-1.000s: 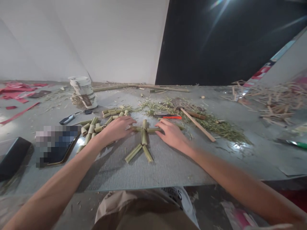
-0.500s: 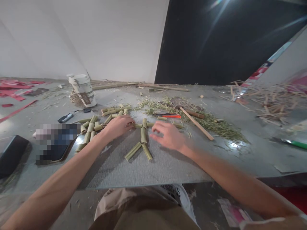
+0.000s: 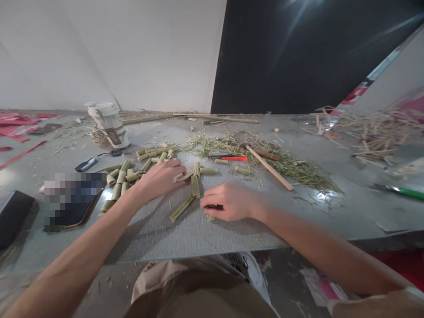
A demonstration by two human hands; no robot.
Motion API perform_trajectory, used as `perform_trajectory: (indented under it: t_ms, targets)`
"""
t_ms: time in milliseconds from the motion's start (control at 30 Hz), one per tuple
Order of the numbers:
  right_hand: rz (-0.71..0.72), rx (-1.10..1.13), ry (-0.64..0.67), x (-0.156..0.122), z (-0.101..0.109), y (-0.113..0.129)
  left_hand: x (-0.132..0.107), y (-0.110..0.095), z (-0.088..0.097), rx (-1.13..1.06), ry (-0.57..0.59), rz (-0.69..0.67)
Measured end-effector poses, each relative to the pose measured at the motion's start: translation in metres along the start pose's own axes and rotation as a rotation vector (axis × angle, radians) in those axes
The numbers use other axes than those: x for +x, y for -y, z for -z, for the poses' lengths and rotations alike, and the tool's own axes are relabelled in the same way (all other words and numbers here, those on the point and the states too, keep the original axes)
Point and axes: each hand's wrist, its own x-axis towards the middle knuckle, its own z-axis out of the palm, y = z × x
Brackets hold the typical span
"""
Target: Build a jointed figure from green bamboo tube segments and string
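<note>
Short green stalk pieces lie in a stick-figure shape: an upright piece, a slanting lower-left piece and a right arm piece. My left hand rests to the left with fingers curled on the end of the left arm piece. Lower down, my right hand is closed over the lower-right stalk piece, mostly hidden under the fingers. A pile of similar stalk pieces lies beyond my left forearm.
At left are a phone, a black box and a white bucket. Green shavings, a wooden-handled hammer and an orange cutter lie beyond my right hand. Thin sticks are heaped far right.
My right hand has come down from beside the right arm piece onto the lower-right piece. Under my left fingers, the left arm piece has tilted. The view has shifted slightly.
</note>
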Motion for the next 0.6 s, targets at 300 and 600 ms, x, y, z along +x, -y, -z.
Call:
perform_trajectory:
  t_ms: [300,600]
  targets:
    - [0.025,-0.038,-0.026,0.002,-0.003,-0.004,0.007,0.017,-0.018,0.043,-0.055,0.085]
    - [0.025,-0.049,-0.055,0.001,-0.004,-0.007,0.012,0.025,-0.028,0.016,-0.104,0.109]
